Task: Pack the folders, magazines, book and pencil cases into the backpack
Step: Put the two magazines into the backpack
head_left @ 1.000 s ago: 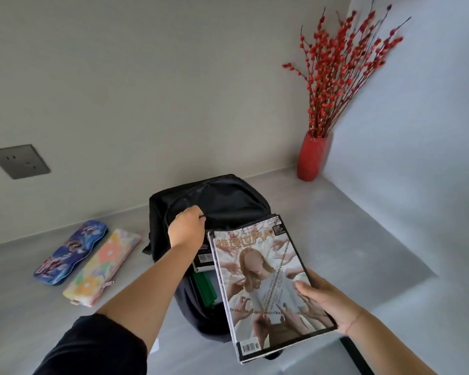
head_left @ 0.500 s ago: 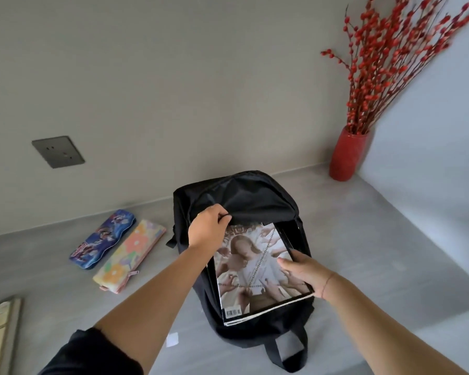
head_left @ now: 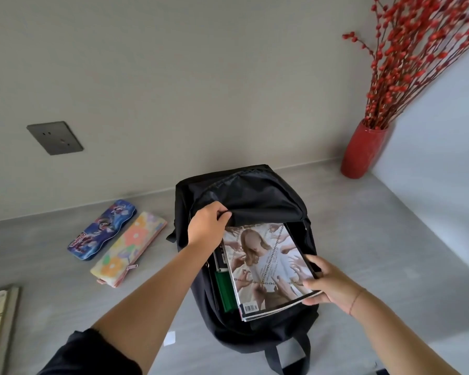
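The magazine [head_left: 266,266] was glossy, its cover showing a fair-haired figure in white ringed by reaching hands, with a barcode at the near left corner. It lay half inside the open black backpack [head_left: 255,190] on the grey counter [head_left: 363,239], over a green folder [head_left: 224,290]. The right hand [head_left: 328,285] pinched its near right corner, thumb on top. The left hand [head_left: 205,226] gripped the backpack's upper flap. A blue pencil case [head_left: 102,230] and a floral pencil case [head_left: 127,247] lay side by side, left of the backpack.

Red vase [head_left: 363,150] in the far right corner of the grey counter [head_left: 377,253], holding red-berried twigs [head_left: 406,58] fanned up and rightward. Dark socket [head_left: 54,138] set in the beige wall [head_left: 201,77], far left. Small white scrap [head_left: 169,338] flat on the counter, near side.
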A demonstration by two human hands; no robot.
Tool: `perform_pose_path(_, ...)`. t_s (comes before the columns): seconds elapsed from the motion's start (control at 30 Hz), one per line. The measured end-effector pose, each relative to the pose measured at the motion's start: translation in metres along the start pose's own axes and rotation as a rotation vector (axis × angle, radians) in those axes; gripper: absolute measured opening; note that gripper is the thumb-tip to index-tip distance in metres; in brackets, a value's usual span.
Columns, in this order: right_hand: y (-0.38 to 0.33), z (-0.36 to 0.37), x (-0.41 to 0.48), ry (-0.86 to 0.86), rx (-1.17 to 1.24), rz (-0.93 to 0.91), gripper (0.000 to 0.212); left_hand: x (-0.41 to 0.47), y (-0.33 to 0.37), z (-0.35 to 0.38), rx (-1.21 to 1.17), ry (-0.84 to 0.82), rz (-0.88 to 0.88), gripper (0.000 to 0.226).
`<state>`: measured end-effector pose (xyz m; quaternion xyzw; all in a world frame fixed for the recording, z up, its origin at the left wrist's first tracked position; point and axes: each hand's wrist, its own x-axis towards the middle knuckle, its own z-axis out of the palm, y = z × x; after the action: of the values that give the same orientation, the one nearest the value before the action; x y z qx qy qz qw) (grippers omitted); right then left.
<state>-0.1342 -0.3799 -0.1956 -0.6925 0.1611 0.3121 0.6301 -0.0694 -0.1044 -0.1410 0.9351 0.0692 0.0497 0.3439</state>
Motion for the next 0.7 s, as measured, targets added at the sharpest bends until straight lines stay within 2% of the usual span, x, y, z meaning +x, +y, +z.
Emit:
perform_pose_path(0.2,-0.035,0.028,0.037,0.117,0.080,-0.047,0.066,0.004,-0.005,0.002,0.003,-0.003,-0.013,0.012)
perform_pose_path(0.43,-0.047,0.045,0.071,0.307,0.187,-0.088,0.049,0.003,-0.003,0.002,-0.012,-0.007,-0.020,0.013)
perform_pose_path(0.57,-0.037,0.065,0.054,0.572,-0.201,-0.105,0.054,-0.004,-0.006,-0.001,-0.045,-0.020,0.000,0.013)
perform_pose_path(0.63,-0.033,0.079,0.040,0.663,-0.240,-0.135,0.037,-0.009,-0.012,-0.005,-0.075,-0.021,0.004,0.012)
perform_pose_path(0.7,-0.031,0.095,0.029,0.632,-0.204,-0.195,0.020,-0.015,-0.016,-0.010,-0.102,-0.015,0.002,0.012)
